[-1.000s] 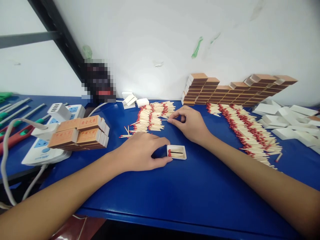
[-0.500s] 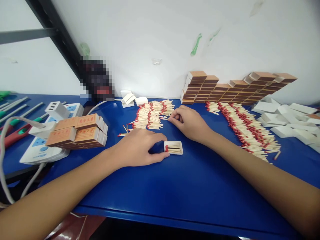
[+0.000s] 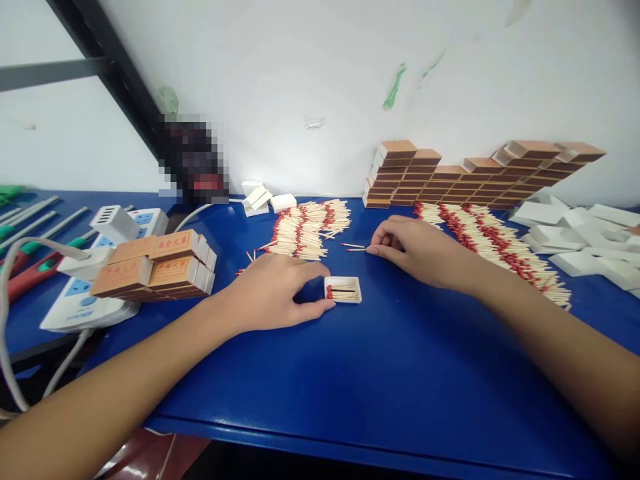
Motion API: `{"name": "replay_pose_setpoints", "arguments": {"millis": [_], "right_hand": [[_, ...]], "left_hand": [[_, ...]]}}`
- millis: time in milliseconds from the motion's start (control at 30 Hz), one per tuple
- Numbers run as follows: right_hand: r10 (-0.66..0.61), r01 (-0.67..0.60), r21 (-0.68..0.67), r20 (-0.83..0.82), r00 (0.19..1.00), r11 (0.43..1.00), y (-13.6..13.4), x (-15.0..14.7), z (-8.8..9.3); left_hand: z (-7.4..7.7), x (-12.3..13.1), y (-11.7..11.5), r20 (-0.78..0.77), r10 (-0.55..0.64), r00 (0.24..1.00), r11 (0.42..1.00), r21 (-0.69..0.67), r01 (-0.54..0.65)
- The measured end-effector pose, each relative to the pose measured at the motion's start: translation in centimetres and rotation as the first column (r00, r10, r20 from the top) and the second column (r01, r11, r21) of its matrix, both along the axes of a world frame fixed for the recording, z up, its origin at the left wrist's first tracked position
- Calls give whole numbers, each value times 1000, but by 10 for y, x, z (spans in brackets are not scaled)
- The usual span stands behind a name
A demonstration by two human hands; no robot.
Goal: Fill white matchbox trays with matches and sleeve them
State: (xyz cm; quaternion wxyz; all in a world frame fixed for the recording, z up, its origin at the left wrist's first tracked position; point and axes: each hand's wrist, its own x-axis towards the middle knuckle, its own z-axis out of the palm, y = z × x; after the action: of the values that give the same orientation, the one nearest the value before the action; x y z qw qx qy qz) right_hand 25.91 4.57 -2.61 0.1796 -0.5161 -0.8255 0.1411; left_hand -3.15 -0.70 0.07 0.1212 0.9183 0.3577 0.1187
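My left hand [image 3: 273, 292] rests on the blue table [image 3: 380, 373] with thumb and forefinger closed on the left end of a small white matchbox tray [image 3: 343, 289], which holds several red-tipped matches. My right hand [image 3: 417, 250] lies to the right of a pile of loose matches [image 3: 305, 230]. Its fingertips are pinched on one or two matches [image 3: 356, 248] that lie flat on the table and point left.
A second long heap of matches [image 3: 500, 250] runs along the right. Brown matchbox sleeves [image 3: 470, 180] are stacked against the wall, white trays [image 3: 580, 240] lie at far right. Filled orange matchboxes [image 3: 155, 263] sit on a white power strip [image 3: 85, 300] at left, beside tools [image 3: 30, 240].
My right hand has drawn back to the right from the middle pile, pulling a match or two out with it. My left hand has kept its hold on the tray.
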Motion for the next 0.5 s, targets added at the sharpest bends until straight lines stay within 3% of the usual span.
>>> {"name": "replay_pose_setpoints", "arguments": {"millis": [500], "right_hand": [[15, -11, 96, -39, 999, 995, -5, -15, -2]], "left_hand": [[-3, -1, 0, -5, 25, 1000, 1000, 7, -25]]}}
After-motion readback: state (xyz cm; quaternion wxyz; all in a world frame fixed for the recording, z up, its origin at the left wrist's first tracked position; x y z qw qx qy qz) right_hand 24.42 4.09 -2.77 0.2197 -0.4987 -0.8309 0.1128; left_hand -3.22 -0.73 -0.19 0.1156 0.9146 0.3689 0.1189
